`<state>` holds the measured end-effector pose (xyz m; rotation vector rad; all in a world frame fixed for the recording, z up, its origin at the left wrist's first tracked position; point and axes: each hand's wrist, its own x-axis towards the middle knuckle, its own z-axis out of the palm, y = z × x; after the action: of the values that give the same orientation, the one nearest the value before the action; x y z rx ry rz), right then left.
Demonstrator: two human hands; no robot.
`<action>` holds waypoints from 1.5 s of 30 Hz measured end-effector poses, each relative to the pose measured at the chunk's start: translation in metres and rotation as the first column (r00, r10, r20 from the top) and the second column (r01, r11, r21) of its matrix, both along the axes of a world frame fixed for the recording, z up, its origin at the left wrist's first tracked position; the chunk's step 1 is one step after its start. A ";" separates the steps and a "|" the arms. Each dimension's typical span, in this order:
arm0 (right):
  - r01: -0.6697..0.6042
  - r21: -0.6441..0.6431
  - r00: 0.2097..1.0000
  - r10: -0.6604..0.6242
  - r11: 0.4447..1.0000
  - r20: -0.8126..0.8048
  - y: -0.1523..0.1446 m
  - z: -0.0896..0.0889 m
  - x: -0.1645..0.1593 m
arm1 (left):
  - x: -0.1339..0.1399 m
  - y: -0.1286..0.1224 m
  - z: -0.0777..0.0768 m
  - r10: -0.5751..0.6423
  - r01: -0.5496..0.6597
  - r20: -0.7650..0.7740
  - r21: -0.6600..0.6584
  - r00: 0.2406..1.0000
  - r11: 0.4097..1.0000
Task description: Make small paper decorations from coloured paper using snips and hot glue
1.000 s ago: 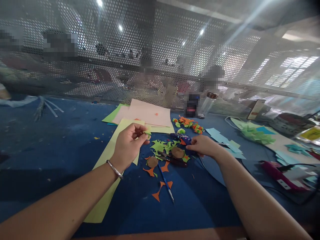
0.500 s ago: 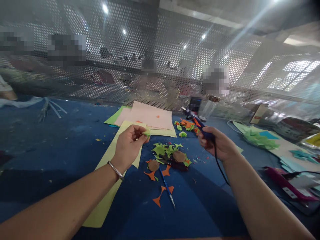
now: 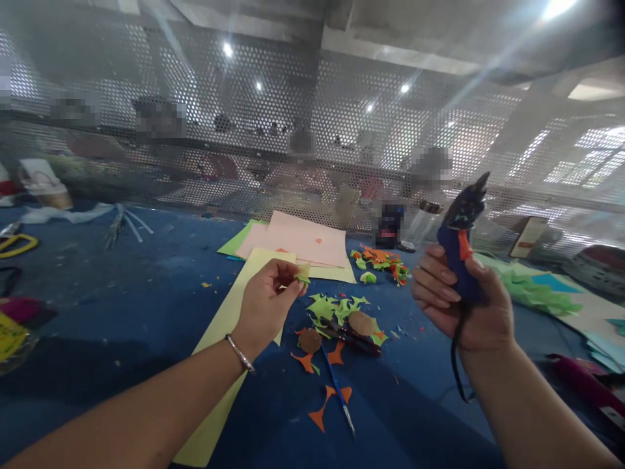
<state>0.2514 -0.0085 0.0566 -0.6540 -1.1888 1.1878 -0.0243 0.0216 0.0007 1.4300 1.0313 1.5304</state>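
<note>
My left hand (image 3: 271,299) pinches a small folded piece of yellow-green paper (image 3: 303,273) between thumb and fingertips. It hovers over the pale yellow paper strip (image 3: 215,391). My right hand (image 3: 469,306) is wrapped round a dark blue glue gun (image 3: 459,247) with an orange trigger, raised with its nozzle pointing up. A black cord (image 3: 456,365) hangs from its handle. Between the hands lie green paper scraps (image 3: 325,309), two brown discs (image 3: 361,323), a dark pen-like tool (image 3: 354,339), orange scraps (image 3: 319,417) and a blue-handled paintbrush (image 3: 336,387).
Stacked pink and green sheets (image 3: 312,238) lie at the back, beside small orange and green paper pieces (image 3: 385,257). A clear jar (image 3: 424,225) stands against the perforated metal screen (image 3: 303,85). Yellow-handled scissors (image 3: 19,244) are far left; green cut paper (image 3: 537,290) is right.
My right hand has lifted the glue gun up and to the right, turning its nozzle upward, away from the small paper pieces. My left hand keeps its pinch. The view has shifted slightly.
</note>
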 end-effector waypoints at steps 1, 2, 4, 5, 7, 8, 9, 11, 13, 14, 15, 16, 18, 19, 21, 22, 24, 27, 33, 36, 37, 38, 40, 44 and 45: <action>0.017 0.006 1.000 -0.017 1.000 0.022 -0.001 0.001 -0.001 | 0.000 0.000 0.000 -0.003 0.003 -0.006 0.001 1.000 1.000; 0.028 0.007 0.999 -0.028 1.000 0.040 -0.002 0.002 -0.002 | 0.000 0.000 -0.001 -0.006 0.006 -0.012 0.004 1.000 1.000; 0.026 -0.008 0.999 -0.025 1.000 0.046 -0.003 0.002 -0.004 | 0.001 0.000 -0.001 -0.016 0.016 -0.017 0.006 1.000 1.000; 0.015 -0.022 0.999 -0.014 1.000 0.035 -0.002 0.002 -0.006 | 0.001 0.000 -0.002 -0.021 0.021 -0.015 0.006 1.000 1.000; -0.023 -0.057 1.000 0.023 0.998 0.001 0.000 -0.001 -0.008 | 0.001 -0.001 -0.001 -0.022 0.022 -0.007 0.000 1.000 1.000; -0.043 -0.074 0.999 0.042 0.996 -0.010 0.001 -0.002 -0.010 | 0.001 -0.001 0.000 -0.022 0.022 -0.004 -0.003 1.000 1.000; -0.056 -0.087 0.998 0.055 0.995 -0.008 0.002 -0.005 -0.012 | 0.001 -0.002 0.001 -0.021 0.021 -0.002 -0.005 1.000 1.000; -0.049 -0.105 0.997 0.055 0.993 0.053 0.002 -0.010 -0.015 | 0.001 -0.003 0.003 -0.015 0.015 -0.009 -0.003 1.000 1.000; 0.001 -0.122 0.982 0.022 0.993 0.186 0.002 -0.017 -0.019 | 0.001 -0.005 0.005 -0.002 0.002 -0.020 0.005 1.000 1.000; 0.031 -0.132 0.966 0.004 0.991 0.260 0.001 -0.021 -0.021 | 0.001 -0.005 0.005 0.005 -0.004 -0.023 0.011 1.000 1.000; 0.060 -0.136 0.946 -0.013 0.989 0.324 0.000 -0.024 -0.023 | 0.001 -0.006 0.006 0.013 -0.012 -0.020 0.018 1.000 1.000; 0.084 -0.130 0.925 -0.028 0.988 0.380 -0.001 -0.027 -0.025 | 0.001 -0.006 0.007 0.019 -0.018 -0.018 0.026 1.000 0.999; 0.119 -0.084 0.873 -0.064 0.989 0.484 -0.002 -0.031 -0.029 | 0.001 -0.007 0.008 0.029 -0.028 -0.022 0.052 0.999 0.998; 0.127 -0.045 0.840 -0.083 0.991 0.536 -0.002 -0.032 -0.030 | 0.001 -0.007 0.008 0.031 -0.029 -0.030 0.067 0.999 0.997; 0.121 0.051 0.763 -0.126 0.991 0.634 -0.001 -0.032 -0.032 | 0.001 -0.009 0.008 0.038 -0.033 -0.048 0.097 0.998 0.995; 0.112 0.094 0.727 -0.146 0.989 0.671 -0.001 -0.032 -0.033 | 0.001 -0.010 0.008 0.038 -0.032 -0.055 0.107 0.998 0.994; 0.097 0.164 0.678 -0.186 0.982 0.711 -0.002 -0.032 -0.033 | 0.001 -0.011 0.008 0.034 -0.027 -0.060 0.117 0.998 0.993; 0.103 0.173 0.661 -0.198 0.979 0.724 -0.004 -0.033 -0.034 | 0.002 -0.014 0.007 0.017 -0.009 -0.059 0.131 0.998 0.991; 0.092 0.085 0.668 -0.125 0.992 0.734 -0.009 -0.037 -0.038 | 0.002 -0.018 0.009 0.000 0.007 -0.040 0.169 0.999 0.986; 0.103 0.088 0.672 -0.135 0.991 0.728 -0.009 -0.038 -0.039 | 0.002 -0.018 0.009 0.004 0.005 -0.052 0.173 0.999 0.985; 0.110 0.095 0.671 -0.145 0.989 0.727 -0.009 -0.037 -0.039 | 0.002 -0.018 0.009 0.004 0.006 -0.056 0.176 0.998 0.984; 0.114 0.104 0.668 -0.154 0.988 0.728 -0.009 -0.037 -0.039 | 0.002 -0.018 0.008 0.003 0.008 -0.060 0.181 0.998 0.983; 0.110 0.127 0.650 -0.168 0.986 0.741 -0.009 -0.035 -0.040 | 0.002 -0.018 0.008 -0.002 0.014 -0.063 0.188 0.998 0.982; 0.087 0.209 0.584 -0.220 0.974 0.782 -0.010 -0.030 -0.040 | 0.003 -0.018 0.008 0.018 -0.002 -0.074 0.204 0.997 0.979; 0.082 0.228 0.568 -0.233 0.970 0.790 -0.010 -0.030 -0.040 | 0.003 -0.018 0.008 0.025 -0.008 -0.079 0.208 0.997 0.978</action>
<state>0.2114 -0.0186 0.0269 -1.2287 -1.9303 0.5803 -0.0212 0.0032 0.0088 1.6433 0.9543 1.6426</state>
